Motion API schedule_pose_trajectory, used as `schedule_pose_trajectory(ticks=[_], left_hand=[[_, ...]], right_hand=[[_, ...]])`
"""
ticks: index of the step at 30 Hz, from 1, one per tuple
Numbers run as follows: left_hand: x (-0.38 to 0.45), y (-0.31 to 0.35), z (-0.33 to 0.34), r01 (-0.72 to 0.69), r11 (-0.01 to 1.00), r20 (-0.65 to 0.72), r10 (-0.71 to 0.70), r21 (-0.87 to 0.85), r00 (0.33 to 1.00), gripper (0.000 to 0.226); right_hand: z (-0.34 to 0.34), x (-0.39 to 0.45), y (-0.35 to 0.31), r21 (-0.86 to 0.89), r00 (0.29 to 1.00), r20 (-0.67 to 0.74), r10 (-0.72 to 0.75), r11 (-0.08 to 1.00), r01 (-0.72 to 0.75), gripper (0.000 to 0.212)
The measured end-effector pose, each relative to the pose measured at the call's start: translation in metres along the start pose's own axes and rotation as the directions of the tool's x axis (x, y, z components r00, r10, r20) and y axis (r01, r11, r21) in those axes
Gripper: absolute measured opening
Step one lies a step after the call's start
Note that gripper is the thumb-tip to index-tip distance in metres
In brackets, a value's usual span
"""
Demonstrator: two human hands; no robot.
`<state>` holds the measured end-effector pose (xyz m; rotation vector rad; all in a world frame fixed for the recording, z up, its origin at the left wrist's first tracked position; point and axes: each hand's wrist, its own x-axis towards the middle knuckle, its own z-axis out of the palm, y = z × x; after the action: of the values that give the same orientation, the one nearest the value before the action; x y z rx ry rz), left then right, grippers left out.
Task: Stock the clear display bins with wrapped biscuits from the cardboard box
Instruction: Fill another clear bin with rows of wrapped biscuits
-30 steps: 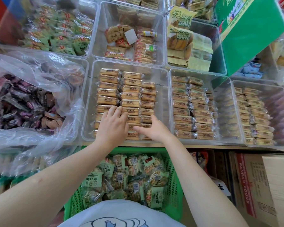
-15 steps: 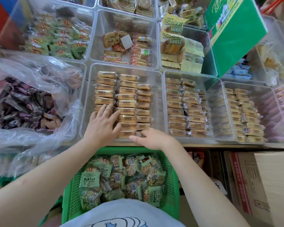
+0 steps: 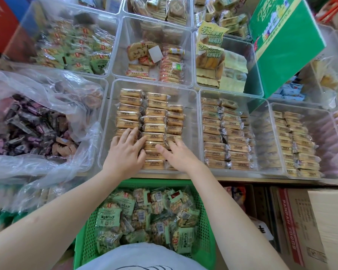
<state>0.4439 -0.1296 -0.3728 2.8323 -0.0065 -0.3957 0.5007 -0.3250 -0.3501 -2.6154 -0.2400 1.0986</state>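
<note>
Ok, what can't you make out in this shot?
- Head view: the biscuits under the hands, left, right, are covered.
- The cardboard box is cut off by the right edge; its contents don't show.
- The wrapper print on the wrapped biscuits is too small to read.

I see open floor along the right wall of the centre bin; stacked biscuits fill its left and middle.

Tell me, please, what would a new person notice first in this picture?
First, the two hands: the left hand and the right hand rest with straight fingers on rows of wrapped biscuits in the clear bin at the centre. Below them, a green basket holds green snack packets. At the upper right, a large green box leans over the bins.
</note>
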Motion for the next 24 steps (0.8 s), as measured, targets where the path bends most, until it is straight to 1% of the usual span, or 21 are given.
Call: schedule_pose_trajectory(ticks=[3, 5, 6, 7, 9, 11, 18, 22, 24], left_hand=[[0.000, -0.001, 0.000, 0.004, 1.000, 0.001, -0.004, 0.006, 1.000, 0.072], [0.000, -0.001, 0.001, 0.005, 1.000, 0.013, -0.005, 0.012, 1.000, 0.073], [0.000, -0.001, 0.001, 0.005, 1.000, 0.019, -0.005, 0.014, 1.000, 0.073], [0.000, -0.001, 0.000, 0.004, 1.000, 0.023, -0.004, 0.014, 1.000, 0.073], [0.000, -0.001, 0.000, 0.005, 1.000, 0.026, -0.005, 0.013, 1.000, 0.074], [0.000, 0.000, -0.001, 0.008, 1.000, 0.020, -0.008, 0.008, 1.000, 0.074], [0.001, 0.002, -0.003, 0.013, 1.000, 0.037, -0.014, 0.023, 0.999, 0.073], [0.000, 0.002, -0.003, 0.012, 1.000, 0.043, -0.014, 0.028, 0.999, 0.074], [0.000, 0.002, -0.003, 0.012, 0.999, 0.044, -0.013, 0.033, 0.999, 0.075]], right_hand=[[0.002, 0.013, 0.001, -0.051, 0.998, 0.051, 0.026, 0.998, -0.023, 0.100], [-0.006, 0.021, 0.001, -0.037, 0.996, 0.075, 0.053, 0.998, -0.051, 0.110], [-0.011, 0.025, 0.000, -0.013, 0.997, 0.050, 0.058, 0.998, -0.058, 0.117], [-0.016, 0.031, -0.001, 0.000, 0.999, -0.001, 0.054, 0.999, -0.054, 0.118], [-0.023, 0.043, -0.004, -0.027, 0.991, -0.131, 0.024, 0.999, -0.028, 0.105], [-0.025, 0.056, -0.008, -0.045, 0.981, -0.194, -0.002, 0.999, -0.006, 0.096], [-0.016, 0.083, -0.003, -0.035, 0.977, -0.213, 0.012, 0.999, -0.020, 0.093], [-0.007, 0.079, -0.002, -0.099, 0.965, -0.261, -0.015, 0.995, -0.011, 0.095], [-0.016, 0.080, -0.005, -0.124, 0.978, -0.210, 0.010, 0.992, -0.037, 0.093]])
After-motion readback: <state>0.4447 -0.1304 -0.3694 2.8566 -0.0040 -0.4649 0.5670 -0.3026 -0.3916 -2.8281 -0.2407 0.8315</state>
